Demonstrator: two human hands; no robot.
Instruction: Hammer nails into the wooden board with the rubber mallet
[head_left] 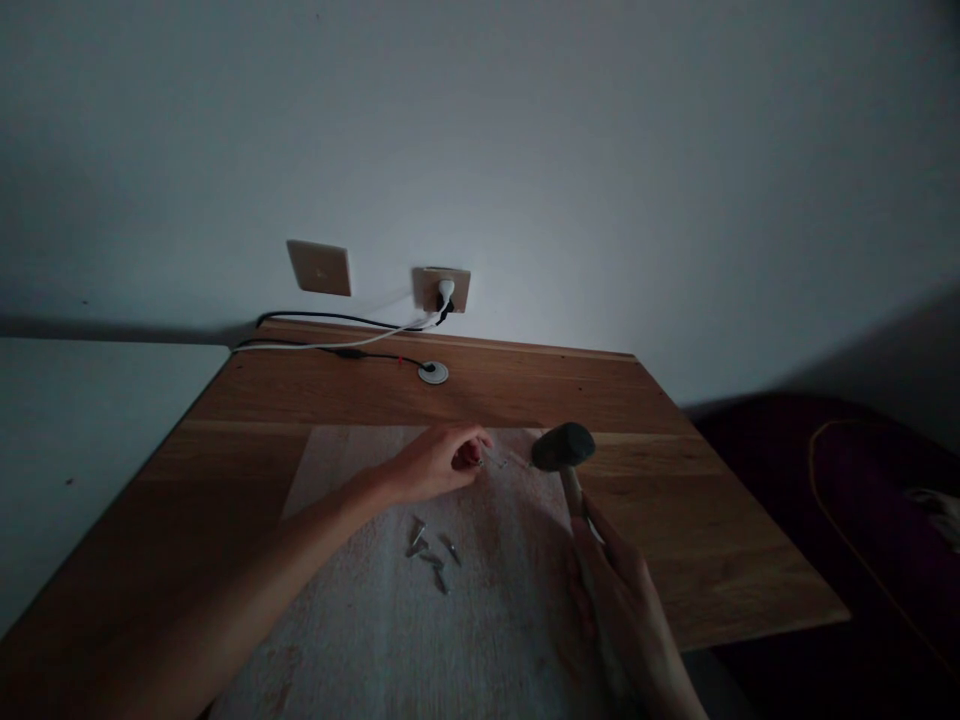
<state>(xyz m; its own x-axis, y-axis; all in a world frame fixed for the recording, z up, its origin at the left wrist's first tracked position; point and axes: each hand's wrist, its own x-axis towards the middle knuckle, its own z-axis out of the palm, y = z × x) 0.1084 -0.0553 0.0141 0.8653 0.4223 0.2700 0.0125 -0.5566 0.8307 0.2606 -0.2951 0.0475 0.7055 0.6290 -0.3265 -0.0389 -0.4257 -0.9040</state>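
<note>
My right hand [619, 570] is wrapped round the handle of a rubber mallet [564, 447], its dark head raised over the far right part of a pale, worn board [480, 610]. Over the far part of the same board, my left hand [442, 462] has its fingers curled together in a pinch; whatever they hold is too small and dim to make out. Between the hands, small specks or bits [504, 460] show on the board. Nearer to me lies a loose group of several small metal fasteners [431, 553], like screws or anchors.
The board rests on a wooden table [720, 540]. Behind it, black and white cables [337, 345] run to a wall socket [446, 290] and a round cable grommet [433, 373]. A white surface [97, 430] adjoins at left; dark purple fabric [840, 480] lies beyond the right edge.
</note>
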